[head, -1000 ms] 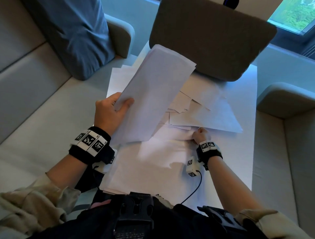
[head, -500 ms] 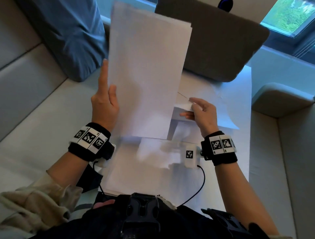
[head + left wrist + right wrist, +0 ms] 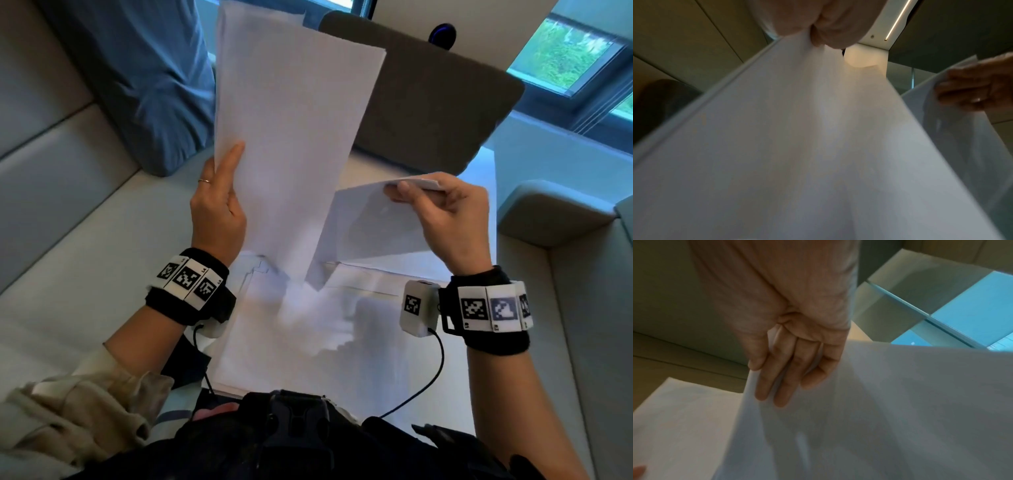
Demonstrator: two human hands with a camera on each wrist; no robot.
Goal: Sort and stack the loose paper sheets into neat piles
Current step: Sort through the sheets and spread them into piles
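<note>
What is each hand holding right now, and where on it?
The left hand grips the upright stack of sheets at its lower left edge; the right hand pinches a single sheet by its top edge.

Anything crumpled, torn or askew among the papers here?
No tears or crumples show. The left hand holds a stack upright, its sheet edges slightly fanned. The right hand pinches a loose sheet that sags.

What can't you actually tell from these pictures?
- How many sheets the left hand holds: the stack shows one face in the head view.
- Any print: blurred in both wrist views.
- The table: hidden by the held sheet and the right hand.
</note>
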